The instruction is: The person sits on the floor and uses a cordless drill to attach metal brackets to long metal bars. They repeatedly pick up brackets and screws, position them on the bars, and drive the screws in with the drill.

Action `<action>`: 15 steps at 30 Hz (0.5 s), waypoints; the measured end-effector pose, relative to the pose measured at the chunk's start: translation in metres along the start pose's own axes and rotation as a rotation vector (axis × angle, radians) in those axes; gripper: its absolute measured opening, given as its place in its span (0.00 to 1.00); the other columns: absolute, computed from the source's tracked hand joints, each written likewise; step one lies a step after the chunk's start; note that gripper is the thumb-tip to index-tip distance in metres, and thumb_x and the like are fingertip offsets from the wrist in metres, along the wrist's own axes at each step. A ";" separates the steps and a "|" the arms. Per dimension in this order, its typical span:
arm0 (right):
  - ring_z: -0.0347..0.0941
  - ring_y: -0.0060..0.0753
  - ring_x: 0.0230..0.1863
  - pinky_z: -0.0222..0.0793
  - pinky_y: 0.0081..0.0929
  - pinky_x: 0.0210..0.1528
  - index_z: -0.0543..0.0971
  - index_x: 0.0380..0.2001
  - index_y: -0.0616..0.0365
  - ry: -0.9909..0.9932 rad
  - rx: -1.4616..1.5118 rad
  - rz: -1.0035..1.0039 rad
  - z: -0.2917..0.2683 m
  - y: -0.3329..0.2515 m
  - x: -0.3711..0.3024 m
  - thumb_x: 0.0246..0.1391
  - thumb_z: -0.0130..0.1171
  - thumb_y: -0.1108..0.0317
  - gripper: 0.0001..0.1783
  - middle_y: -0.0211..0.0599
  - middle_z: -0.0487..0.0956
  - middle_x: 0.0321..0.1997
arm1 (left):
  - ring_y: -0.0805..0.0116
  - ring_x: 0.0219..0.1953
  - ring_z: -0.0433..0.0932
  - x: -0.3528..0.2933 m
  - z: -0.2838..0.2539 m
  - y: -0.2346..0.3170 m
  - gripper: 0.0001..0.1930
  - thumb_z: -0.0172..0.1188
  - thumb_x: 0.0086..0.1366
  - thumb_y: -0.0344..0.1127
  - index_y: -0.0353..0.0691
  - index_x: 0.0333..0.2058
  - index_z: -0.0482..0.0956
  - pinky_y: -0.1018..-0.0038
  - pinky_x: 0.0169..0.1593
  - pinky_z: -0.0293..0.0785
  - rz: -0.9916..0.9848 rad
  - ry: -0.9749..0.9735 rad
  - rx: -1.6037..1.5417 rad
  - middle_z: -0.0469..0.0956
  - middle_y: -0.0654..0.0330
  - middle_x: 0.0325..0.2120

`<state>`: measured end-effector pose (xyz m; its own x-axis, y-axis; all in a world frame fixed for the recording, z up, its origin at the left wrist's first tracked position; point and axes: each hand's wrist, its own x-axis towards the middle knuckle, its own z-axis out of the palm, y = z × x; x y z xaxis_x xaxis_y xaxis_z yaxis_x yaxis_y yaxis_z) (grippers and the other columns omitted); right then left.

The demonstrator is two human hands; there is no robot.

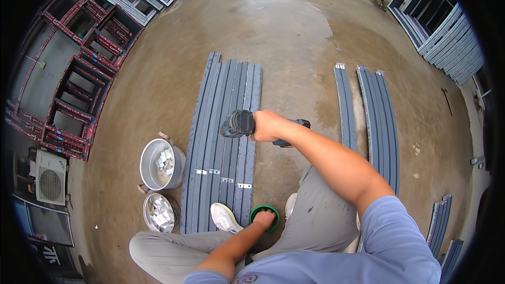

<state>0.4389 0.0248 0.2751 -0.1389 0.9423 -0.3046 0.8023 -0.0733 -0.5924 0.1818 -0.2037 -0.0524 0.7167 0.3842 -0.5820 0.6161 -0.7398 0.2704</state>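
Note:
My right hand (270, 125) is wrapped around the handle of a cordless drill (239, 124), held over a row of long grey metal profiles (221, 100) on the floor. My left hand (264, 217) reaches down into a small green bowl (255, 211) between my feet; its fingers and the bowl's contents are hidden. Small silver brackets (244, 185) sit across several of the profiles, towards their near end. My left shoe (225, 217) rests on the profiles, beside the bowl.
Left of the profiles stand a large metal pot (147, 164) and a smaller basin (149, 223), both holding small metal pieces. More grey profiles (380, 121) lie to the right. Window frames in red wrap (73, 110) and stacked grey frames (447, 42) line the sides.

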 end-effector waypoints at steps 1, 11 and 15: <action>0.83 0.53 0.47 0.79 0.44 0.50 0.86 0.41 0.58 -0.001 0.010 0.006 0.000 0.000 0.000 0.42 0.68 0.65 0.20 0.51 0.86 0.41 | 0.50 0.44 0.86 -0.001 -0.004 0.003 0.11 0.57 0.64 0.32 0.43 0.44 0.83 0.55 0.42 0.85 -0.009 -0.010 -0.016 0.82 0.48 0.47; 0.83 0.52 0.47 0.79 0.44 0.50 0.86 0.41 0.58 -0.003 0.006 -0.017 0.003 0.002 0.005 0.41 0.69 0.64 0.20 0.50 0.86 0.41 | 0.48 0.46 0.85 -0.019 -0.048 0.010 0.11 0.59 0.63 0.32 0.46 0.43 0.86 0.54 0.50 0.82 -0.133 -0.076 -0.189 0.83 0.50 0.46; 0.83 0.52 0.47 0.79 0.44 0.49 0.86 0.40 0.58 0.010 0.007 -0.022 0.003 0.006 0.003 0.41 0.71 0.62 0.20 0.50 0.86 0.40 | 0.49 0.43 0.86 -0.032 -0.080 -0.006 0.11 0.63 0.58 0.32 0.49 0.41 0.88 0.55 0.48 0.82 -0.181 0.058 -0.315 0.87 0.52 0.40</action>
<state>0.4412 0.0265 0.2686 -0.1504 0.9469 -0.2841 0.7951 -0.0549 -0.6039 0.1816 -0.1678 0.0257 0.5983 0.5306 -0.6004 0.7988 -0.4536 0.3952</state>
